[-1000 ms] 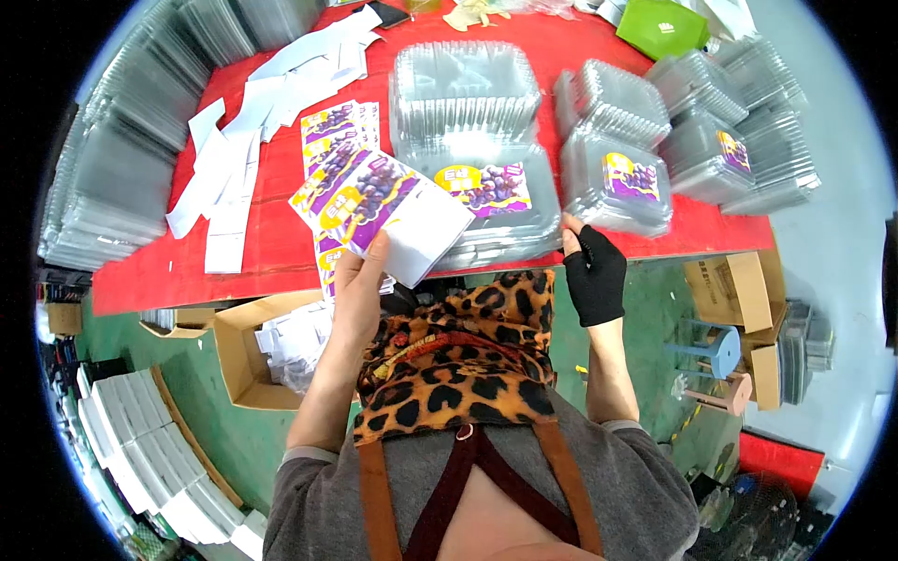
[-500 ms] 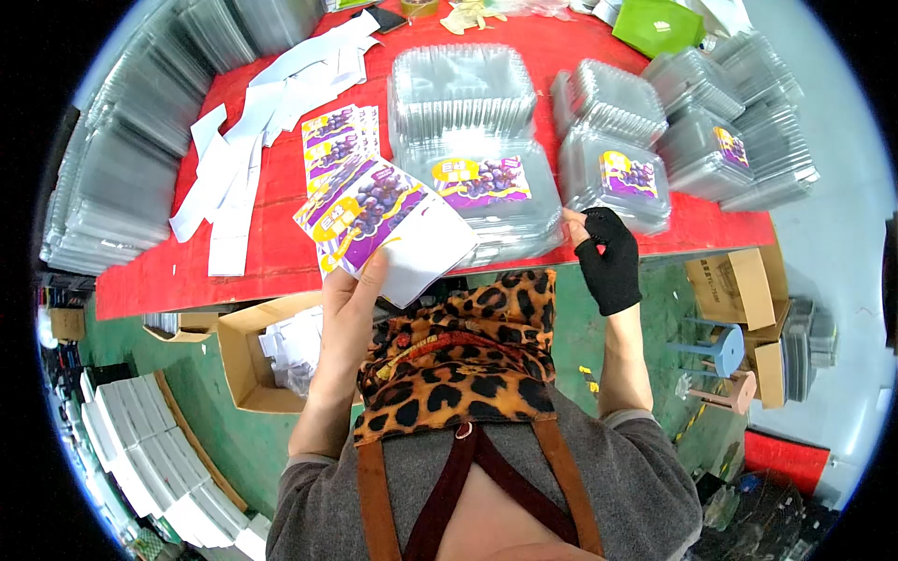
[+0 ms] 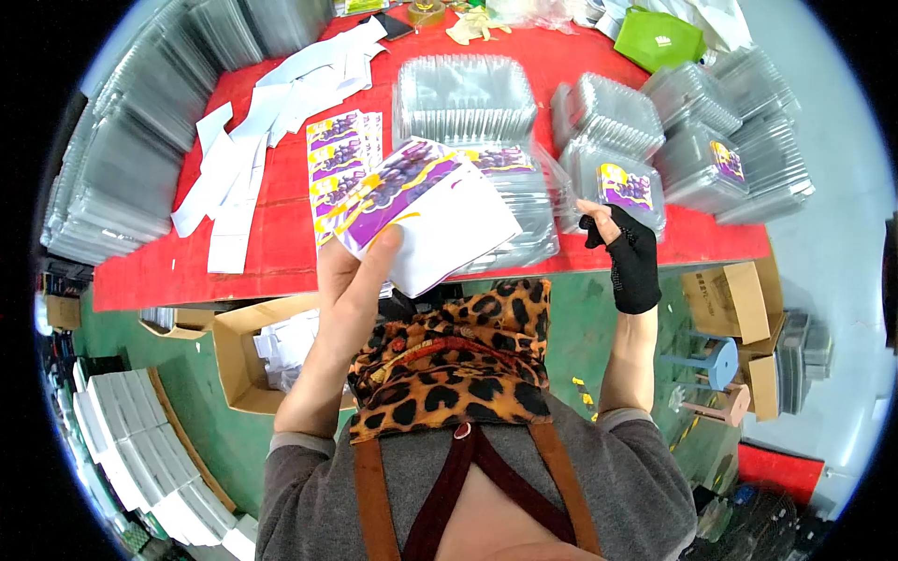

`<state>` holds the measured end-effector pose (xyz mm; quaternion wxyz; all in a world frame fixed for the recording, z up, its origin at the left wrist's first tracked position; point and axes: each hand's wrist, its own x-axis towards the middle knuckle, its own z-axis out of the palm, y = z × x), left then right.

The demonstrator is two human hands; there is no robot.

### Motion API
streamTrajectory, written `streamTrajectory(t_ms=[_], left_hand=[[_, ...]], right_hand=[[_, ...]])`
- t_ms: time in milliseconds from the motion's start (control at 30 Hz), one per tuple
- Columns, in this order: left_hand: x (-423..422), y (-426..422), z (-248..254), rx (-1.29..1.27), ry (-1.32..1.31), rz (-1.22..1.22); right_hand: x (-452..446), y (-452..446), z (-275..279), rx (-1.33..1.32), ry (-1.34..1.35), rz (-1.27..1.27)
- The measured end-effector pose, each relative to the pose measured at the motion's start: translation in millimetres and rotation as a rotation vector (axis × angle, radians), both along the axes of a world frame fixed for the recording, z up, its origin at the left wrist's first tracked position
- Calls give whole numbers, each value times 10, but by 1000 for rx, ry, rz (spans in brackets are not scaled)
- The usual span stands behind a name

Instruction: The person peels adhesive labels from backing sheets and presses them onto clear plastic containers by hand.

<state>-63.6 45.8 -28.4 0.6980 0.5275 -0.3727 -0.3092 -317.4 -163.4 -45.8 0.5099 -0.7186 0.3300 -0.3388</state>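
My left hand (image 3: 360, 271) grips a fanned bunch of grape-printed label sheets (image 3: 398, 192), with white backing showing at the right. Part of the labelled clear container stack (image 3: 528, 210) lies behind those sheets. My right hand (image 3: 622, 248), in a black fingerless glove, has its thumb and fingertips pinched at the right edge of a clear lid (image 3: 554, 178), which is tilted up from that stack. Beyond stands an unlabelled container stack (image 3: 463, 98). Another labelled stack (image 3: 622, 187) is just behind my right hand. More label strips (image 3: 337, 154) lie left of the containers.
White paper strips (image 3: 234, 168) lie across the red table (image 3: 150, 276). Tall clear container stacks (image 3: 140, 168) line its left side; others (image 3: 716, 164) stand right. A green bag (image 3: 659, 39) is at the back. Below is an open cardboard box (image 3: 238, 360) holding paper scraps.
My right hand has moved slightly right, and the clear lid's right side has lifted. My left hand has carried the label sheets up and right, over part of the stack.
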Motion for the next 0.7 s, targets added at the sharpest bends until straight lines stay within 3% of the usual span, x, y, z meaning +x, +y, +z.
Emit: streamTrajectory(t_ms=[67,167,233,400,500,633,700], left_hand=[[-9,-53,30,17,-2,-49],[-47,-113,52,71,-175,-62],[-40,-126,61,88,-456,-45],[37,-100,49,93,-604,-33],[87,-83,59,53,-641,-49],[147,-13,123,258,-485,-117],[112,-62,97,108,-533,-37]], right_hand=[[29,-6,54,-98,70,-43],[184,19,206,-506,65,-216],[314,85,396,-681,-15,-93],[810,186,771,-1047,22,439],[1157,176,815,-1103,9,622],[1366,66,690,-1078,19,821],[1401,64,716,-1061,0,846]])
